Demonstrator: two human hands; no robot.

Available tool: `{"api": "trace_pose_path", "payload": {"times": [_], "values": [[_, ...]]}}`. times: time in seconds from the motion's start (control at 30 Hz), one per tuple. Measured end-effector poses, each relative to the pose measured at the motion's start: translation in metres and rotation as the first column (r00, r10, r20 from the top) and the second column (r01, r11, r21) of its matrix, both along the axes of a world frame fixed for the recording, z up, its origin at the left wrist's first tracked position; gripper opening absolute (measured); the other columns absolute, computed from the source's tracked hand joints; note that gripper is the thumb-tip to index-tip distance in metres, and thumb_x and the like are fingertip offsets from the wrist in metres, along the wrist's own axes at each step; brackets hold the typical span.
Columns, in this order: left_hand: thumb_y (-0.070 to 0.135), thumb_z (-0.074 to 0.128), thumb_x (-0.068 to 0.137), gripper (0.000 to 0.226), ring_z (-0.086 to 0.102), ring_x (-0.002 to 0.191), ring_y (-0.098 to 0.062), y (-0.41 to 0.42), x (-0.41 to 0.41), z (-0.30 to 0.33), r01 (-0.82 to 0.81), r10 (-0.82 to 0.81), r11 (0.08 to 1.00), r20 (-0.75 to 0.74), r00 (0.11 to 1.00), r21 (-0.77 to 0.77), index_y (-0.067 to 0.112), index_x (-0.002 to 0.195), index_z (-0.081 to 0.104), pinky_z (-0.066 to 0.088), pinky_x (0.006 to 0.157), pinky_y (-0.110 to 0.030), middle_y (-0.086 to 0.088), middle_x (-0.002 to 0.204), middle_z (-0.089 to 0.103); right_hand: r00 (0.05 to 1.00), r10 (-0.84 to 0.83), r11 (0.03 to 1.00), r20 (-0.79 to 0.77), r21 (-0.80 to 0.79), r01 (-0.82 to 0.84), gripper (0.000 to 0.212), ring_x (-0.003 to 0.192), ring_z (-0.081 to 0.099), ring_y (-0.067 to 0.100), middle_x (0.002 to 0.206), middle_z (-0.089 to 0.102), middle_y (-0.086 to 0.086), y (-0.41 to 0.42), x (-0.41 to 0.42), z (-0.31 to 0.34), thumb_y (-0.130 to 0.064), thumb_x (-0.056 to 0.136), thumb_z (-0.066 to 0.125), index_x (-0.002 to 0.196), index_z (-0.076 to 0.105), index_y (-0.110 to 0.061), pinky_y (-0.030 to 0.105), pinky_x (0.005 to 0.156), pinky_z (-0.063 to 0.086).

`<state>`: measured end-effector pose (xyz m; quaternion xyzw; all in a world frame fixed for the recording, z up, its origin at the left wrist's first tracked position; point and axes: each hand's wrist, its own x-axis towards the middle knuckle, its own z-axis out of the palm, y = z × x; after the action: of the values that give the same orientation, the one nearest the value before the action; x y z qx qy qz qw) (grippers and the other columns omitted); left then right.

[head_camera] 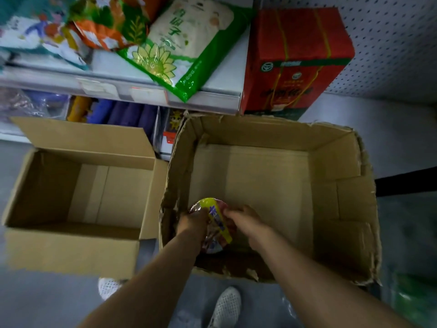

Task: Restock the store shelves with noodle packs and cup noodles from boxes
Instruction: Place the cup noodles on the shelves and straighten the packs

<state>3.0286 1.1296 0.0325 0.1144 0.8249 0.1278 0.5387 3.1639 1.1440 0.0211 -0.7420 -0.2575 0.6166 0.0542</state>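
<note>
A: Where's the noodle cup (214,223) sitting?

B: Down in the near-left corner of the torn box (272,197), close against its ragged left wall. Apart from it, that box looks bare as far as I can see.

A: And the hands?

B: Both are inside the torn box. The left hand (192,222) curls round the cup's left side, and the right hand (246,221) has its fingers bent onto the cup's right edge, so the cup is held between the two.

A: What might go wrong?

B: The wrapping looks glossy, so I'd guess the cup could slip if either hand eases off during the lift. The torn wall right beside the left hand could also snag the film or scrape a wrist on the way up.

A: Anything above the torn box?

B: The shelf (212,98) juts out beyond its far-left side, with a green bag (189,43) hanging over the edge. A fast swing up could knock that bag down. The red carton (295,60) stands just beyond the far wall, and the empty box (78,192) sits touching the left side, so a dropped cup may fall in there.
</note>
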Motion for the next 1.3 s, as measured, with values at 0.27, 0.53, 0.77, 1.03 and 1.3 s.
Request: {"api": "trace_pose_path", "payload": {"times": [0.27,0.53,0.77,1.03,1.3], "values": [[0.032,0.056,0.101,0.046,0.060,0.122,-0.036,-0.006,0.002,-0.016,-0.179,0.192,0.978,0.129,0.973,-0.110,0.002,0.136,0.055,0.054,0.080,-0.034,-0.019,0.135,0.060,0.995,-0.005,0.999,-0.097,-0.042,0.001,0.035,0.104,0.069,0.024,0.115,0.073,0.007,-0.003,-0.007,-0.008,-0.038,0.092,0.070,0.120,0.069,-0.017,0.034,0.085,0.058],[0.053,0.067,0.087,0.071,0.061,0.115,-0.040,0.001,0.007,-0.019,-0.159,0.163,0.984,0.039,0.986,-0.074,0.002,0.135,0.055,0.053,0.099,-0.047,-0.021,0.126,0.063,0.988,-0.062,0.996,-0.143,0.050,0.070,0.009,0.091,0.073,0.023,0.098,0.078,0.006,0.008,0.010,-0.005,-0.024,0.091,0.068,0.092,0.076,-0.021,0.041,0.086,0.060],[0.042,0.059,0.098,0.039,0.064,0.105,-0.031,0.022,-0.001,0.023,-0.216,0.203,0.969,0.104,0.974,0.123,0.016,0.127,0.062,0.053,0.097,-0.048,-0.009,0.108,0.067,0.923,-0.331,0.929,-0.196,0.105,0.355,0.014,0.079,0.064,0.013,0.090,0.071,0.002,0.025,0.033,0.035,-0.019,0.101,0.056,0.103,0.069,-0.016,0.026,0.068,0.051],[0.041,0.068,0.081,0.043,0.071,0.099,-0.029,0.055,-0.014,0.095,-0.332,0.235,0.890,0.311,0.921,0.313,0.017,0.117,0.069,0.055,0.094,-0.051,-0.009,0.102,0.075,0.839,-0.431,0.834,-0.333,0.209,0.511,0.015,0.074,0.063,0.010,0.081,0.069,0.000,0.055,0.029,0.121,-0.018,0.100,0.058,0.090,0.067,-0.014,0.022,0.063,0.049],[0.012,0.059,0.080,0.053,0.069,0.110,-0.020,0.055,-0.034,0.197,-0.161,-0.131,0.780,0.410,0.903,0.604,0.027,0.131,0.064,0.052,0.093,-0.038,-0.002,0.119,0.073,0.762,-0.443,0.764,-0.472,0.247,0.597,0.019,0.077,0.060,0.015,0.087,0.067,0.006,0.055,0.020,0.210,-0.005,0.098,0.046,0.088,0.061,-0.011,0.026,0.068,0.051]]}}
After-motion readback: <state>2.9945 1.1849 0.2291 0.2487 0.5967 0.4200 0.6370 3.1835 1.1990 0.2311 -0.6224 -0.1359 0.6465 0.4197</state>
